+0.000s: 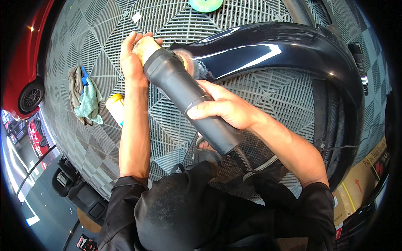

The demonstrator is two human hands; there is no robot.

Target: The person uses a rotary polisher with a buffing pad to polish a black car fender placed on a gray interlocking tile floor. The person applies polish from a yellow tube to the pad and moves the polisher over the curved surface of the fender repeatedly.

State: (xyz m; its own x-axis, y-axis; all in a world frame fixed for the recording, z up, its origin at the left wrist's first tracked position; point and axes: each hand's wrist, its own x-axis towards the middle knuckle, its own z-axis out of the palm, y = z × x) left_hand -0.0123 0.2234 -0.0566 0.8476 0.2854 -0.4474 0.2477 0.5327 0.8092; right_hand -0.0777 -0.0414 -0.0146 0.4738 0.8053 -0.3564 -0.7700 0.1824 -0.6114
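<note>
Both hands hold a black power polisher [178, 90] with a yellowish head, slanting from upper left to lower right. My left hand [133, 60] cups the head from the left, its fingertips showing past the far side. Around the dark barrel, my right hand [226, 104] is closed with the thumb across the top. The round pad [187, 62] is largely hidden behind the polisher's head and lies against the left end of a glossy black curved car panel [268, 48], which looks like a fender. Some whitish residue shows on the panel beside the pad.
Grey and green cloths [86, 98] and a yellow-capped bottle [115, 106] lie on the grey grid floor to the left. A green disc [206, 4] sits at the far edge. A red car [19, 62] stands left, a cardboard box [356, 188] right. The polisher's cord [245, 159] hangs by my legs.
</note>
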